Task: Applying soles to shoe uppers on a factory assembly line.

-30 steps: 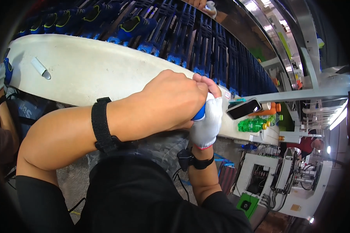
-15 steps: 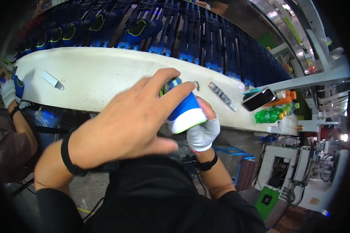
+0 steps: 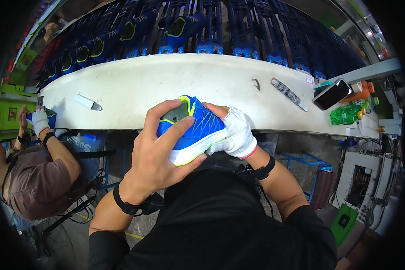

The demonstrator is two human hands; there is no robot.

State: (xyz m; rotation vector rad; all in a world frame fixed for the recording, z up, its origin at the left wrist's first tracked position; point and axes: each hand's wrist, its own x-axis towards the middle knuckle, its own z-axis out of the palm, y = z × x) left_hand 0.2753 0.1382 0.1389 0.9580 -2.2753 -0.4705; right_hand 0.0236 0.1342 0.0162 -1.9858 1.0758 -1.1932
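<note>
A blue sneaker point(image 3: 202, 128) with a white sole and neon-yellow collar lining is held up in front of me, just over the near edge of the white bench. My bare left hand point(image 3: 155, 144) grips its heel end, with fingers at the ankle opening and the thumb under the sole. On the toe end, my right hand point(image 3: 236, 134) is closed in a white glove that leaves its fingertips bare. A dark grey-green form or insole shows inside the opening; I cannot tell which.
Behind the white bench point(image 3: 135, 99) runs a blue slatted conveyor point(image 3: 238, 31) carrying several blue sneakers point(image 3: 184, 28). A white-handled tool point(image 3: 88, 102) lies at left, a wrapped blade point(image 3: 289, 93) at right. Further right sit a phone point(image 3: 332, 94) and green bottle point(image 3: 345, 115). A co-worker point(image 3: 45, 177) works at left.
The sneaker has turned from heel-on to sideways, its opening and laces now showing. My left hand has come round onto its heel, and the view has shifted left.
</note>
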